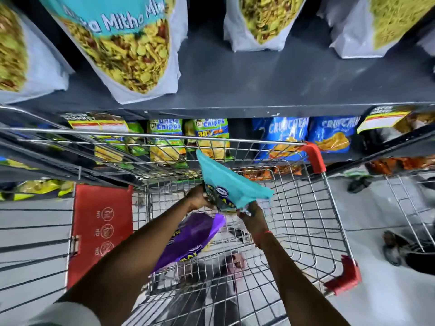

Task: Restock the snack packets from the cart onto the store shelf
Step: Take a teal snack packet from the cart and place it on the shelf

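Teal snack packet (229, 188) held in both hands above the wire cart (329, 222).
Left hand (200, 198) and right hand (250, 214) each have their fingers clenched on the packet's lower end; a purple packet (190, 238) lies in the cart basket below, before the grey shelf (259, 85) of large namkeen bags.

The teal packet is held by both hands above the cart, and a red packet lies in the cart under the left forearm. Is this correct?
Not quite. The packet lying in the cart is purple, not red, as the head view shows. The rest holds: the left hand and the right hand both hold the teal packet above the cart.
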`<state>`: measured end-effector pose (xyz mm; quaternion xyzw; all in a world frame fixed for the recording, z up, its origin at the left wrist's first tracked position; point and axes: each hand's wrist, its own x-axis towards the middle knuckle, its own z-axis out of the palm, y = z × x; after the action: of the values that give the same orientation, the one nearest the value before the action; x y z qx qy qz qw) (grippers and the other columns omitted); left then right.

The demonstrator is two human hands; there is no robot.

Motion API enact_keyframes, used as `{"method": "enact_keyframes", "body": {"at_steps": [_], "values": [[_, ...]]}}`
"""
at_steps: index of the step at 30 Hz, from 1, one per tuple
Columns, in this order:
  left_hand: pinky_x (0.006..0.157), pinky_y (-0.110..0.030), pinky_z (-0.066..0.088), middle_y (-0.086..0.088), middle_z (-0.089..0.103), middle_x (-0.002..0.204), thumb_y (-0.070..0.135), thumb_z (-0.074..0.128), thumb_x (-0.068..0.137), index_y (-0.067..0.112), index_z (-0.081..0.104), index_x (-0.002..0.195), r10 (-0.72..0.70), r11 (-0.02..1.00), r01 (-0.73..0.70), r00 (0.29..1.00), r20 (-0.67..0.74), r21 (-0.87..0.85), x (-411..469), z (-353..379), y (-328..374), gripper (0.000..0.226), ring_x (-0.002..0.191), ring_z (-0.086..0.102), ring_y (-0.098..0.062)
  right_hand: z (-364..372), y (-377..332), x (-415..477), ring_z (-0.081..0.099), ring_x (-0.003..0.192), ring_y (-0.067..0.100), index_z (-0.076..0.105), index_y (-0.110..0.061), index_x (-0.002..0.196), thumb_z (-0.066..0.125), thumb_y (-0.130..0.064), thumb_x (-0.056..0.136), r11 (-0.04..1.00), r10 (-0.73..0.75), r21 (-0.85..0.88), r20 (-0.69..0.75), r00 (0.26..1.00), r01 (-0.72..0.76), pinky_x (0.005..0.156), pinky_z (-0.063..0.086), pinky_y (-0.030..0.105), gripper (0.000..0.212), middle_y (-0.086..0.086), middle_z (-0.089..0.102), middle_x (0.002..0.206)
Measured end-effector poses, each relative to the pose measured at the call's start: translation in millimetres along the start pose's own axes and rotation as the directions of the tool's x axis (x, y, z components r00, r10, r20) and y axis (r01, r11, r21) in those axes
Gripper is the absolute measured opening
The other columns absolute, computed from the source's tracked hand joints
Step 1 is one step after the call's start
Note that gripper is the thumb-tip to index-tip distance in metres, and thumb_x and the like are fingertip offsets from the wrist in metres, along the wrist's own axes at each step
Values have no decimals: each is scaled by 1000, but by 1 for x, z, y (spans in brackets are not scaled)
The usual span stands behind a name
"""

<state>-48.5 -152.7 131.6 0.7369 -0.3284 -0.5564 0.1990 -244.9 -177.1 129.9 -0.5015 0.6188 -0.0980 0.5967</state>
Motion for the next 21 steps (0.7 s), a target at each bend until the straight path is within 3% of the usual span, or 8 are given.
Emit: {"method": "enact_keyframes", "body": {"at_steps": [3, 6, 8, 10, 14, 17, 20, 21], "values": [[89, -23, 41, -12, 62, 121, 6, 86, 55, 1, 54, 119, 35, 999, -35, 999, -22, 39, -6, 10, -11, 71, 114, 55, -21, -8, 9, 4, 56, 86, -14, 43, 0, 126, 52, 18, 77, 997, -71, 14, 36, 997, 70, 71, 46, 2, 53, 7, 50, 120], [91, -32, 50, -14, 68, 116, 23, 92, 43, 9, 60, 111, 71, 996, -69, 996, -53, 48, -8, 12, -24, 76, 106, 64, -25, -15, 4, -10, 53, 99, 8, 48, -10, 122, 57, 1, 64, 995, -92, 29, 47, 995, 90, 83, 46, 17, 59, 9, 56, 119], [92, -46, 52, -13, 70, 112, 33, 91, 39, 13, 61, 108, 97, 994, -93, 993, -67, 61, -14, 10, -23, 78, 104, 65, -27, -20, -2, -18, 48, 102, 13, 48, -17, 118, 60, 6, 65, 994, -106, 36, 55, 993, 104, 88, 42, 25, 58, 20, 56, 123], [92, -41, 52, -15, 69, 114, 21, 90, 49, 8, 61, 110, 134, 988, -129, 989, -66, 81, -40, 3, 3, 68, 105, 63, -23, -28, -8, -23, 46, 104, 15, 46, -11, 124, 61, 15, 72, 989, -146, 18, 64, 987, 145, 89, 41, 21, 60, 28, 52, 128], [80, -13, 47, -6, 64, 114, 14, 85, 60, 4, 49, 121, 181, 982, -175, 980, -84, 75, -83, -2, 37, 71, 107, 58, -17, -48, -33, -51, 50, 109, 10, 43, -15, 130, 69, 5, 72, 972, -230, -38, 82, 970, 233, 95, 42, 16, 66, 7, 54, 128], [85, -35, 49, -13, 65, 115, 26, 85, 60, 7, 43, 124, 248, 967, -237, 959, -135, 88, -125, -3, 58, 80, 104, 60, -23, -68, -58, -88, 51, 104, 11, 44, -15, 127, 76, -7, 66, 946, -316, -41, 98, 944, 321, 89, 43, 12, 70, 14, 57, 121], [76, -31, 46, -7, 65, 110, 31, 85, 58, 10, 48, 120, 280, 959, -264, 933, -226, 99, -142, -21, 105, 75, 101, 60, -21, -86, -106, -90, 56, 108, 0, 41, -6, 128, 77, 1, 67, 908, -419, 16, 69, 905, 419, 98, 45, 15, 71, 8, 58, 122], [74, -29, 45, -6, 64, 110, 35, 85, 57, 11, 48, 120, 375, 927, -345, 879, -295, 150, -164, -42, 147, 77, 99, 60, -21, -104, -158, -110, 56, 106, -5, 42, -7, 127, 75, 4, 67, 857, -515, -15, 18, 857, 515, 97, 44, 12, 69, 1, 58, 120]]}}
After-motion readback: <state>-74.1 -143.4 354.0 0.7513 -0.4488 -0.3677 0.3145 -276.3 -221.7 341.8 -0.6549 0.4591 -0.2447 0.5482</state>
